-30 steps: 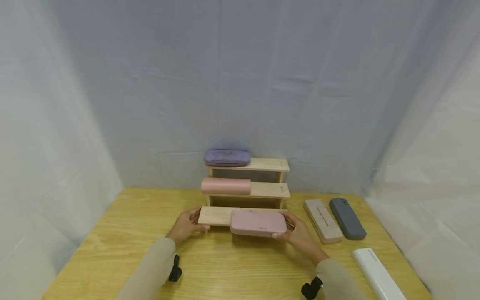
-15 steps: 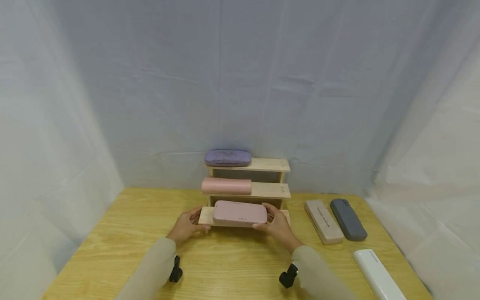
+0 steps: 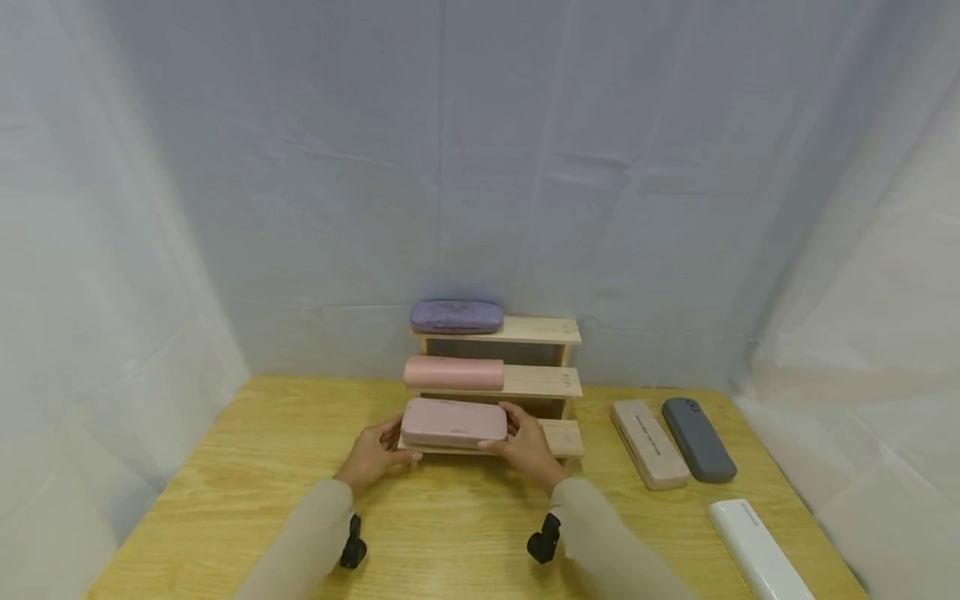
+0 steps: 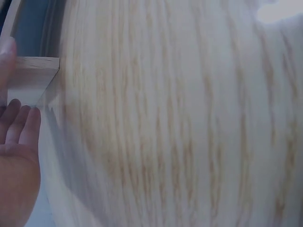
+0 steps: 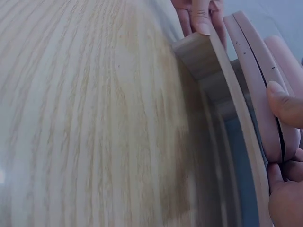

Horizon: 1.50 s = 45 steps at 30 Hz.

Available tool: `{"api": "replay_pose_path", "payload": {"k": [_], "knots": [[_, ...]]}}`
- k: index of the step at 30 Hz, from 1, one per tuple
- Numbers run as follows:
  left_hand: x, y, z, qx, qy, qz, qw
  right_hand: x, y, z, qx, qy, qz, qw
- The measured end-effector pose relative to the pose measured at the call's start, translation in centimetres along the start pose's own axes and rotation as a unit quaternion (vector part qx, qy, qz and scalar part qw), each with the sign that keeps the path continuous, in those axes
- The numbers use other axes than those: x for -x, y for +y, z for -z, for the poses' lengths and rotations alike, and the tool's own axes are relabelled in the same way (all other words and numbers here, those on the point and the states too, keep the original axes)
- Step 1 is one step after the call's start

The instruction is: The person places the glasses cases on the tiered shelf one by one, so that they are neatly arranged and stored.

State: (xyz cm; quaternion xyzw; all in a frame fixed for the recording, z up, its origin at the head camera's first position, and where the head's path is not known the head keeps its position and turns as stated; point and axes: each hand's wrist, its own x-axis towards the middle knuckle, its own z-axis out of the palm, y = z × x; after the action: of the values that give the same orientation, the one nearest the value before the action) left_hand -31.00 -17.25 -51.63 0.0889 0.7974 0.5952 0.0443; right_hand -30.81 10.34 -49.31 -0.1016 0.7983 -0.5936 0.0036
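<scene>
A pale pink glasses case (image 3: 454,423) lies along the left part of the lowest step of a wooden tiered shelf (image 3: 558,435). My right hand (image 3: 527,448) grips the case's right end, thumb in front. In the right wrist view, a dark seam runs along the case (image 5: 258,71), just over the board. My left hand (image 3: 370,455) holds the left end of that same step, its thumb at the front edge. The left wrist view shows fingers of the left hand (image 4: 21,142) beside the shelf's end (image 4: 35,78).
A pink rounded case (image 3: 453,373) occupies the middle step's left side, and a purple glasses case (image 3: 456,317) the top step's left. On the table (image 3: 450,533) to the right lie a beige case (image 3: 649,444), a grey case (image 3: 698,440) and a white case (image 3: 759,550).
My right hand has carried the pale pink glasses case leftward, from the front right of the lowest step to its left end. The left hand has stayed on the shelf.
</scene>
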Motion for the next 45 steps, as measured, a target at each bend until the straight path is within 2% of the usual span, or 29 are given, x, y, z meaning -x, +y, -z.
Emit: {"api": "replay_pose_path", "payload": {"k": [11, 17, 28, 45], "knots": [[0.22, -0.39, -0.71, -0.006, 0.047, -0.001, 0.9989, -0.65, -0.16, -0.61, 0.057, -0.009, 0.008, 0.9983], [0.62, -0.31, -0.83, 0.006, 0.048, -0.014, 0.9987, -0.5, -0.03, -0.58, 0.073, -0.015, 0.013, 0.9971], [0.74, -0.36, -0.91, 0.014, 0.047, -0.002, 0.9988, -0.22, -0.15, -0.57, 0.082, -0.029, 0.012, 0.9962], [0.44, -0.74, -0.79, 0.026, 0.047, -0.006, 0.9986, 0.17, -0.41, -0.17, 0.092, -0.031, 0.02, 0.995]]}}
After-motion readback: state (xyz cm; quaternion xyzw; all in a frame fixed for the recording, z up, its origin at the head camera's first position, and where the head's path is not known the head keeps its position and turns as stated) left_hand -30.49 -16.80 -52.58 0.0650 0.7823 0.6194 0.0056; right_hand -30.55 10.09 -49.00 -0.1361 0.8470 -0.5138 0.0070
